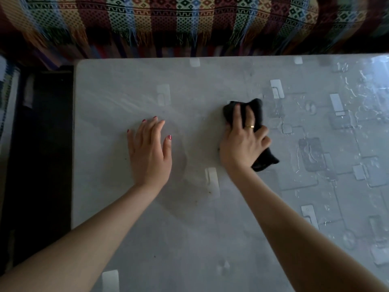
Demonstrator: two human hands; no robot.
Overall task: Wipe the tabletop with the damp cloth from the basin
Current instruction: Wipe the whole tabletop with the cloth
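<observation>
Mid-wipe on the grey tabletop [117,85], glossy under a clear cover. Right hand [242,142] on top of the black damp cloth [255,116], fingers spread slightly and curled down over the bunched fabric, pressing it flat against the surface; gold ring [250,126] on one finger. Cloth itself right of the left hand, near the middle of the tabletop, one corner poking out past the right wrist. Left hand [150,150] flat on the surface left of the cloth, fingers straight and close together, thumb angled out, holding nothing, apparently bracing.

Right of the cloth: wet streaks and droplets, likely ground already covered. Left of the cloth: duller, drier-looking, with a faint ring mark and a few dark specks near the left hand. Best to sweep in overlapping passes toward that dull side, keep even palm pressure, lift the bracing hand out of the path, and unbunch the cloth for wider contact. No basin in view. Patterned woven throw [189,20] hanging beyond the far edge.
</observation>
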